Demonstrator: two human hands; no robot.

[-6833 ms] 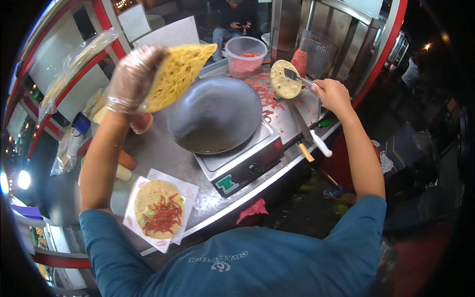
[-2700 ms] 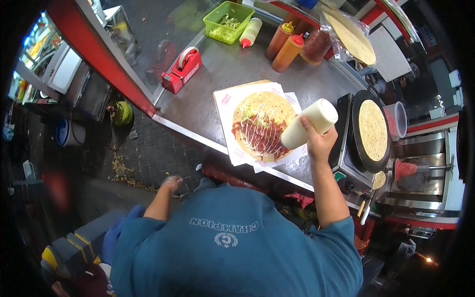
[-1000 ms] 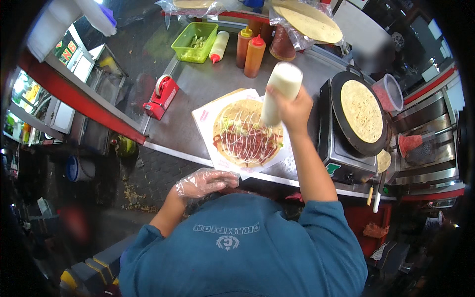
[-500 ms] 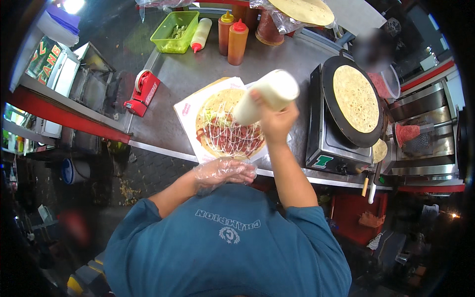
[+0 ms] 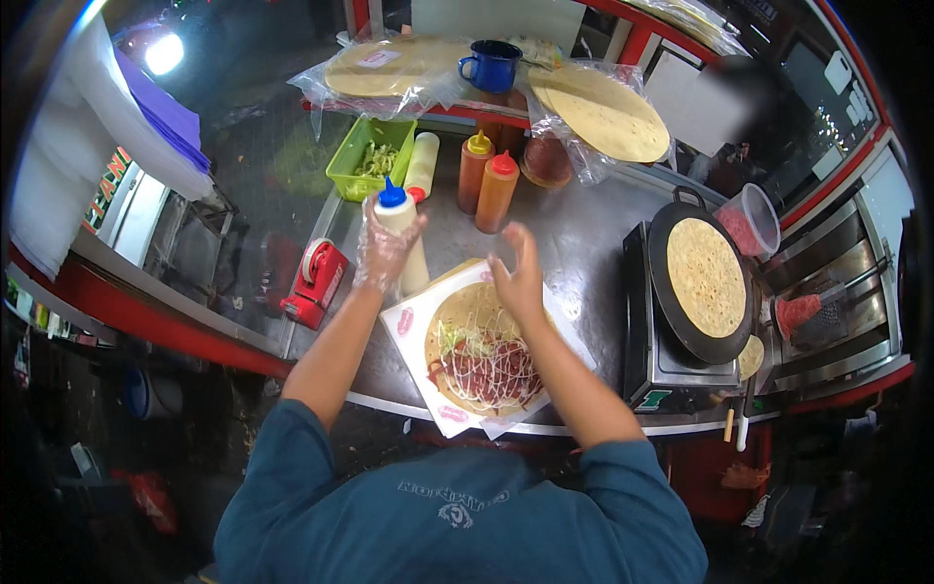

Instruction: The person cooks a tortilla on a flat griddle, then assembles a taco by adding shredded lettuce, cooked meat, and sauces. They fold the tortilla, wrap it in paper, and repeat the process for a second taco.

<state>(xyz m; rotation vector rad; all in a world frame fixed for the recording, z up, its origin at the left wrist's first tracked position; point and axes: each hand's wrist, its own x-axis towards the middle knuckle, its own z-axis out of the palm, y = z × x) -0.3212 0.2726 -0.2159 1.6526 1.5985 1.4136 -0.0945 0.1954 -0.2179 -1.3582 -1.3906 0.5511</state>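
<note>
My left hand (image 5: pixel 385 245), in a clear plastic glove, grips a white squeeze bottle (image 5: pixel 413 265) with a blue nozzle cap, upright just beyond the far left edge of the wrapping paper. My bare right hand (image 5: pixel 518 271) hovers over the far edge of the flatbread, thumb and fingers apart, holding nothing. Beneath it lies a round flatbread (image 5: pixel 467 304) on white printed paper (image 5: pixel 401 323). Shredded greens, reddish filling (image 5: pixel 491 370) and thin white sauce lines cover its nearer part.
Two orange-brown sauce bottles (image 5: pixel 497 195) stand behind, near a green basket (image 5: pixel 350 183) of chopped greens. A red tape dispenser (image 5: pixel 316 282) sits left. At right, a flatbread (image 5: pixel 702 277) lies on a black griddle (image 5: pixel 671 311). Stacked flatbreads (image 5: pixel 603 112) and a blue mug (image 5: pixel 489 66) rest on the shelf.
The white bottle has gone from tilted in my right hand over the filling to upright in my left hand at the far left. My right hand has let go. The view has shifted too.
</note>
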